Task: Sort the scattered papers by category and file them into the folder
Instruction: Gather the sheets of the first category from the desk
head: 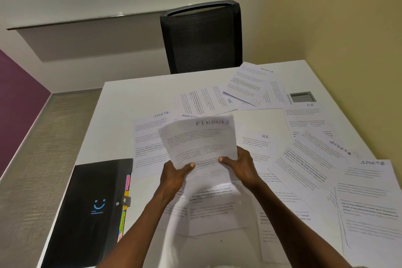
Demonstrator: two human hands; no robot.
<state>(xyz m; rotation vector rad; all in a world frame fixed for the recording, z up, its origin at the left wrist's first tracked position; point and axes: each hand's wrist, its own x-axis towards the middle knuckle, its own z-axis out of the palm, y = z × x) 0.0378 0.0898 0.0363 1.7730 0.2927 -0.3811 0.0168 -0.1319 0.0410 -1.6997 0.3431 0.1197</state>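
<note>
Above the middle of the worktop your hands pinch the FINANCE sheet by its near edge, left hand and right hand apart at the two corners. It looks light, limp and easily creased, so support both corners. Closed folder lies to your left.

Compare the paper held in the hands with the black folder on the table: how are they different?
The paper is white and lifted off the table, gripped at its lower edge by the left hand and right hand; the folder is black and lies flat and closed, untouched. The paper is blurred; the folder looks sharp, with coloured tabs. Both bear handwritten labels.
</note>
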